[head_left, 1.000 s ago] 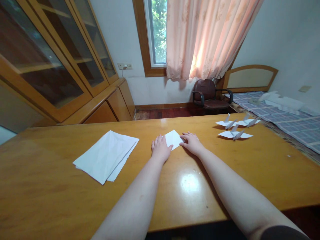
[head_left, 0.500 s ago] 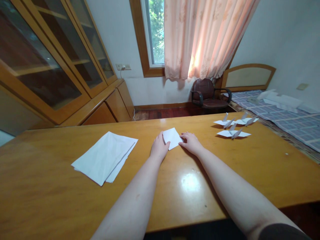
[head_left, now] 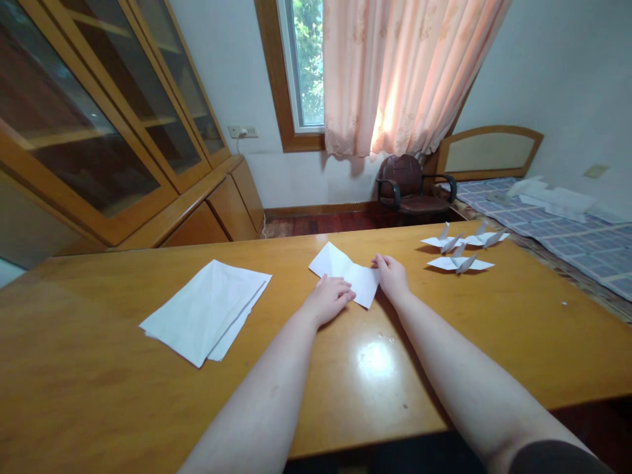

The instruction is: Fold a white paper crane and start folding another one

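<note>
A partly unfolded white sheet of paper (head_left: 340, 261) lies on the wooden table between my hands, with creases across it. My left hand (head_left: 330, 297) rests on its near edge, fingers stretched out over the paper. At the paper's right corner, my right hand (head_left: 391, 275) pinches the edge between thumb and fingers. To the right stand three folded paper cranes (head_left: 460, 264), close together, wings spread. On the left lies a small stack of white paper sheets (head_left: 210, 309), the top one creased.
The wooden table (head_left: 99, 368) fills the foreground. Beyond it are a brown armchair (head_left: 405, 187), a pink curtain (head_left: 395, 72) and a glass-door cabinet (head_left: 148, 125). A bed (head_left: 553, 217) with a checked cover stands at the right.
The small folded square has been opened out into a wider shape. My right hand has moved right with its corner, and my left hand now lies flatter on the near edge.
</note>
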### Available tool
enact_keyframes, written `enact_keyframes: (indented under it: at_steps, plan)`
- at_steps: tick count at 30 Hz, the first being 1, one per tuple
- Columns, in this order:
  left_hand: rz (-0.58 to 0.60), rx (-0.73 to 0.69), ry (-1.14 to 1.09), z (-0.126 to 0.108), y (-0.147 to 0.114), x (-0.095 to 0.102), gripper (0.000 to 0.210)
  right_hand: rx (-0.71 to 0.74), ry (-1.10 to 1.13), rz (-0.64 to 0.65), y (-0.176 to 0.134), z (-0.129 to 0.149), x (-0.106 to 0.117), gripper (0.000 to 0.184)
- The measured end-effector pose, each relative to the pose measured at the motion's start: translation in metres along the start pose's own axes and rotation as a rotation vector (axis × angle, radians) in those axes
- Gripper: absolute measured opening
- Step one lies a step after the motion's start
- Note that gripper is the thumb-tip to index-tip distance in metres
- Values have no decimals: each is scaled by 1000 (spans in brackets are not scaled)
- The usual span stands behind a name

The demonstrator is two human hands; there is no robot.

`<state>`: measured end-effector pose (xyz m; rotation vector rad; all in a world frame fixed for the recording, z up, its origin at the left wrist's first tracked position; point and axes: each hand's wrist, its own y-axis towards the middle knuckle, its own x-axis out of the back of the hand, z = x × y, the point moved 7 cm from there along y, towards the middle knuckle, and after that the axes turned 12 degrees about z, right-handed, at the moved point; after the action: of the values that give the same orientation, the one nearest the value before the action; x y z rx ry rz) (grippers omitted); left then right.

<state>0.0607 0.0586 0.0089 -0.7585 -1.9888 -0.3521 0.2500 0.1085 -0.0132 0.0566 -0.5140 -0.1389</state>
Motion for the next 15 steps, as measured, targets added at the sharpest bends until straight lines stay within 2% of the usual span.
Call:
enact_keyframes:
  at_steps: [2, 4, 7, 10, 12, 15]
  plan:
    - [58, 24, 0, 2, 2, -6, 29, -4, 15, -19, 1, -1, 3, 48]
    - [51, 34, 13, 4, 3, -7, 27, 18, -62, 6, 2, 2, 0, 43]
    - [61, 18, 62, 5, 4, -10, 32, 116, -321, 138, 1, 14, -15, 36]
    - [100, 45, 135, 9, 4, -17, 46, 196, -596, 290, -6, 23, -33, 41]
    - [83, 155, 170, 19, 4, -19, 52, 196, -701, 352, -9, 23, -40, 40]
    - [-40, 485, 181, 46, -4, -11, 63, 170, -734, 389, -10, 20, -42, 37]
